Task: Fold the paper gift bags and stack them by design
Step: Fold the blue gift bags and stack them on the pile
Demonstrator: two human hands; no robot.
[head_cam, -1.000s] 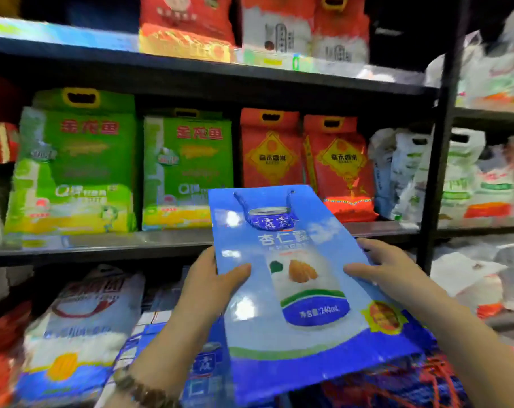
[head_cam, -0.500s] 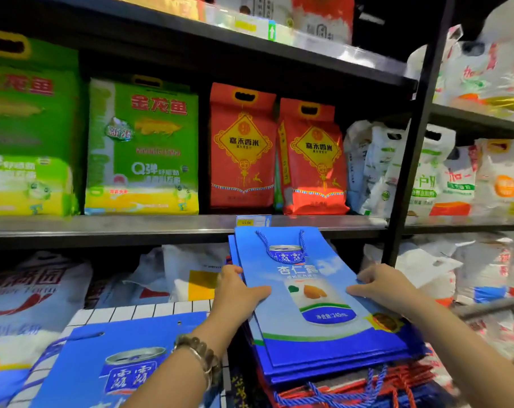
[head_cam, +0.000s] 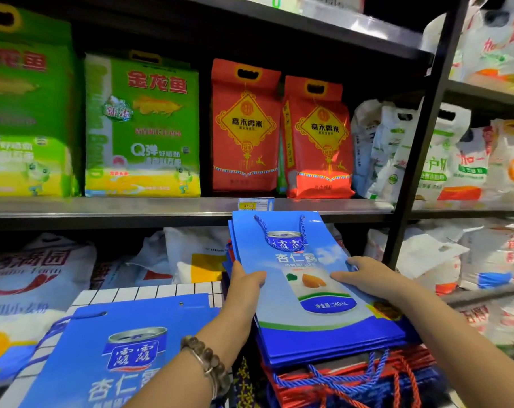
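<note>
One folded blue gift bag [head_cam: 308,278] lies flat on top of a stack [head_cam: 332,346] of like blue bags, its cord handle at the far end, just below the front edge of the shelf [head_cam: 117,209]. A second ago the bag was held tilted in the air before that shelf. Half a second ago it had reached the stack, and it now sits squared with the bags beneath.

The left hand [head_cam: 245,279] grips the bag's left long edge — thumb on the printed face, fingers over the side. The right hand [head_cam: 364,275] lies with fingers fairly straight across the right long edge, pressing down. The hands are apart, one at each side, as in both earlier frames.

Under the stack lie red bags [head_cam: 367,375], their red and blue cords showing at the near end. A second blue bag [head_cam: 126,348] rests at lower left on a white tiled surface [head_cam: 149,290], beside a beaded bracelet [head_cam: 205,357] on the left wrist.

On the shelf stand green sacks [head_cam: 142,125] and red sacks [head_cam: 245,125], with a yellow price tag [head_cam: 248,205] on its front edge.
</note>
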